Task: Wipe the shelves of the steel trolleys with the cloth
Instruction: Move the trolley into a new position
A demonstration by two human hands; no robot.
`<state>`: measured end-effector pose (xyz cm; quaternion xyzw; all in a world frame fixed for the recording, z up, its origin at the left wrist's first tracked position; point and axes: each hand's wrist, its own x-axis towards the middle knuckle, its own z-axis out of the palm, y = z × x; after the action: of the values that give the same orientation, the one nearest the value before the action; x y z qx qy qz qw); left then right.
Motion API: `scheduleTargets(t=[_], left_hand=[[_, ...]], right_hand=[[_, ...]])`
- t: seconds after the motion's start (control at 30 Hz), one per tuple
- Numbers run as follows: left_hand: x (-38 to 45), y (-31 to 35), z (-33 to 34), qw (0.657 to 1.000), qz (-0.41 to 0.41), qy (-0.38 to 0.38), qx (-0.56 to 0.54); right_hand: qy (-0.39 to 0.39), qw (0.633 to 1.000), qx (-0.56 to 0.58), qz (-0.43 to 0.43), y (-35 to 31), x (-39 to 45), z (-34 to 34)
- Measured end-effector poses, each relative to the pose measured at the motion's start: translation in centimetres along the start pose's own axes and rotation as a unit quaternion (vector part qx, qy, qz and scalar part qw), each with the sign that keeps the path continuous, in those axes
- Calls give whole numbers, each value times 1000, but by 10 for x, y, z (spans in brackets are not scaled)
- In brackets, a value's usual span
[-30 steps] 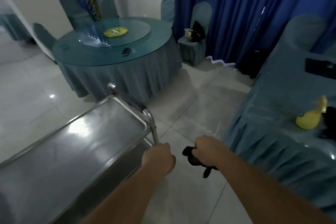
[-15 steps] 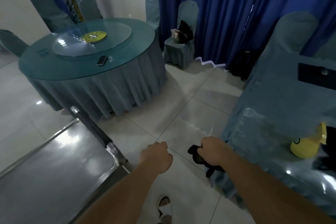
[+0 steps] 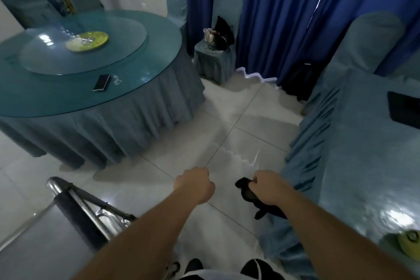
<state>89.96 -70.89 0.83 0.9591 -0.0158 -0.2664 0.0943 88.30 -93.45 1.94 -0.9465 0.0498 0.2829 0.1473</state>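
A steel trolley (image 3: 41, 234) fills the bottom left corner, its top shelf shiny and its dark padded handle (image 3: 75, 213) angled toward me. My left hand (image 3: 194, 185) is a closed fist in the air over the floor, to the right of the handle and apart from it, holding nothing. My right hand (image 3: 267, 188) grips a dark cloth (image 3: 247, 193) that hangs below the fist, close to the skirt of the table on the right.
A round table (image 3: 95, 98) with a glass turntable, a yellow plate (image 3: 89, 41) and a phone (image 3: 101, 82) stands at the left. A covered chair (image 3: 218, 57) with a black bag and blue curtains (image 3: 284, 18) are behind. A skirted table (image 3: 363, 166) runs along the right. White tiled floor lies between.
The view swung right and the trolley slid to the lower left. My left hand let go of the trolley's handle post and now hangs as a fist. The right hand keeps the cloth.
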Motion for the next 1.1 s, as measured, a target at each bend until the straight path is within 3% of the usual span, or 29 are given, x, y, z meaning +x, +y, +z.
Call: scheduleTargets(t=[0.17, 0.27, 0.53, 0.77, 0.93, 1.1], left_hand=[[68, 3, -23, 1000, -16, -21, -7], [112, -1, -46, 999, -42, -3, -26], [152, -51, -86, 960, -222, 48, -161], [129, -142, -110, 896, -364, 87, -240], [132, -234, -131, 870, -408, 105, -257], [143, -331, -157, 854, -435, 111, -264]], right_hand=[[-59, 998, 21, 19, 4, 89, -28], [-85, 996, 26, -19, -9, 151, -56], [-144, 980, -42, -127, -99, 265, -110], [-183, 937, -166, -246, -242, 305, -95], [-184, 908, -188, -326, -365, 322, -80], [-203, 891, -218, -343, -471, 345, -77]])
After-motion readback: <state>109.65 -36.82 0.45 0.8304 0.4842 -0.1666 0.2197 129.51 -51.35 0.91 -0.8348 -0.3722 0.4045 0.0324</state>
